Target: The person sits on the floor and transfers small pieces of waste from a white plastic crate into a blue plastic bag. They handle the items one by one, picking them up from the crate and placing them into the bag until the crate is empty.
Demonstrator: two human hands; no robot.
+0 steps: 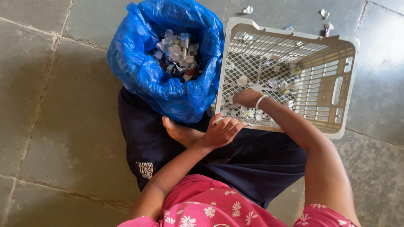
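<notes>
I sit cross-legged on a stone floor. A white plastic basket (336, 122) lies tilted in front of me with several crumpled paper scraps (273, 84) on its mesh bottom. My right hand (246, 98) reaches inside the basket, fingers down among the scraps; whether it holds one I cannot tell. My left hand (222, 131) rests near the basket's near rim above my bare foot (181, 132), fingers loosely curled, with a small pale piece at its fingertips. A blue plastic bag (139, 67) stands open to the left, filled with paper scraps (176, 56).
Grey stone floor tiles (50, 105) surround me. A few loose paper bits (325, 14) lie on the floor beyond the basket. My dark trousers (143, 138) and pink flowered top (210, 201) fill the lower middle.
</notes>
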